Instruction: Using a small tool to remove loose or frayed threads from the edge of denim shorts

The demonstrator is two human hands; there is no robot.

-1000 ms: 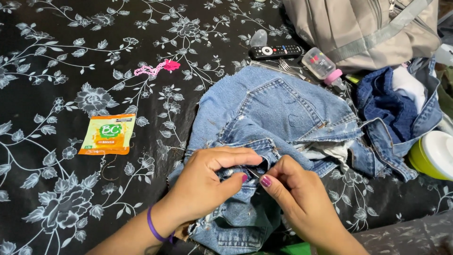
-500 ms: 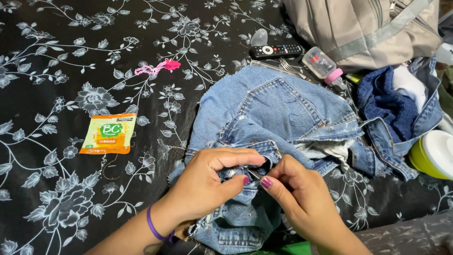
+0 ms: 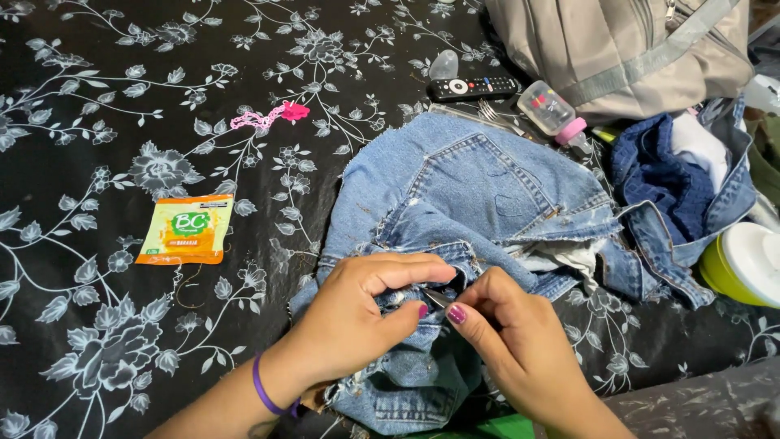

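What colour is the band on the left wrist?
Purple; the band shows best in the head view, near the left hand.

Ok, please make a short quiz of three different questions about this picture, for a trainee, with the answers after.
1. True or false: the left hand and the right hand both pinch the frayed edge of the light blue denim jeans piece.
2. Which thing lies alone on the black floral cloth, left of the denim?
A. a black remote control
B. a small orange and green sachet
C. a grey backpack
3. Fill in: the wristband on the left wrist is ____ in colour.

Key:
1. True.
2. B: the sachet; the remote and the backpack are at the top right.
3. Purple.
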